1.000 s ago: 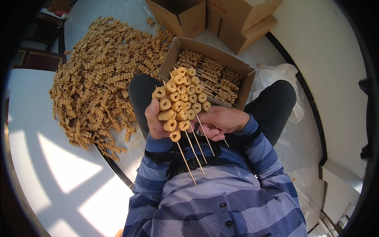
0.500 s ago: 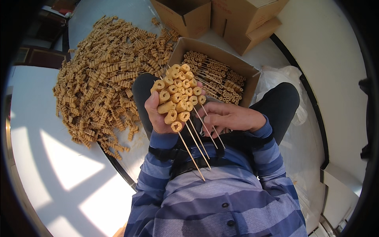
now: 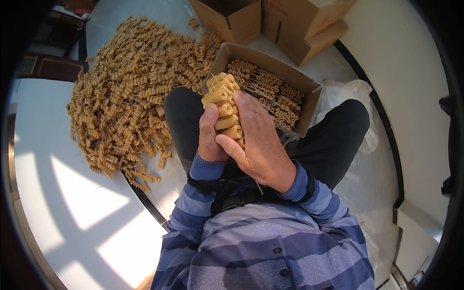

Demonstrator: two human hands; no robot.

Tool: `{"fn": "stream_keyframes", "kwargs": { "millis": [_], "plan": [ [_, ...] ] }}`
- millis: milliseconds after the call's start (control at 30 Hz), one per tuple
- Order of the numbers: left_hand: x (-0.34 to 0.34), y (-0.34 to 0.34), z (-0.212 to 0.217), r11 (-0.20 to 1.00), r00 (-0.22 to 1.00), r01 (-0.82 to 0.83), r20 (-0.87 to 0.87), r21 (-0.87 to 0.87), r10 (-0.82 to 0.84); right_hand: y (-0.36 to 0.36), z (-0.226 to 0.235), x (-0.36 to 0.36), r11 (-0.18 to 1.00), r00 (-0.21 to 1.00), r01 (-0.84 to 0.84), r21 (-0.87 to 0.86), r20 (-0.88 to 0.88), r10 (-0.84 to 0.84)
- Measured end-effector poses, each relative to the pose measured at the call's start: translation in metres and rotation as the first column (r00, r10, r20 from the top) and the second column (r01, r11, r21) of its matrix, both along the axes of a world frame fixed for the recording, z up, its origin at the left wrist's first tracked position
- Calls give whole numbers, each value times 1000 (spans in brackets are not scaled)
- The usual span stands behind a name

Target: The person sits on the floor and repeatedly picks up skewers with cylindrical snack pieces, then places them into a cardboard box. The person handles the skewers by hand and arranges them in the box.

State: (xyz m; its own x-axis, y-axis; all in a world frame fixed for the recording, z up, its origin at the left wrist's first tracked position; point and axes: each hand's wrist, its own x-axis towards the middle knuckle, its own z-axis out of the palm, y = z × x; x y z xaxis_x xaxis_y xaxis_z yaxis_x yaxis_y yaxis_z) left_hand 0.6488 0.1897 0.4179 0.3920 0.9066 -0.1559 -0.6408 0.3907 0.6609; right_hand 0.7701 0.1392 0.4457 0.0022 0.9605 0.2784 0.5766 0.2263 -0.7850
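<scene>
A bundle of skewered, tube-shaped golden-brown rolls (image 3: 225,110) is clasped between both my hands, above my lap. My left hand (image 3: 210,137) grips it from the left, thumb against the rolls. My right hand (image 3: 261,137) is pressed along the bundle's right side, palm inward and thumb across its near end. Most of the sticks are hidden by the hands; one stick tip pokes out below my right hand. Just beyond the hands stands an open cardboard box (image 3: 309,104), partly filled with rows of the same skewers (image 3: 268,87).
A large heap of loose skewered rolls (image 3: 130,96) covers the floor to the left. Further cardboard boxes (image 3: 309,24) stand at the back. Clear plastic sheeting (image 3: 355,104) lies right of the open box, near my right knee (image 3: 343,123).
My right hand has moved up from the stick ends and closed against the bundle's side. The bundle has turned, so its rolls now show more side-on and the sticks are mostly covered.
</scene>
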Motion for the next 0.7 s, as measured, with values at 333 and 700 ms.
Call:
{"fn": "stream_keyframes", "kwargs": {
  "millis": [333,700],
  "plan": [
    [-16,-1,-23,977,990,135,-56,165,-127,-8,-16,1,1000,999,10,29,-49,-9],
    [1,25,-25,974,945,210,-273,91,-178,-4,-34,29,999,963,46,8,-265,-42]
  ]
}}
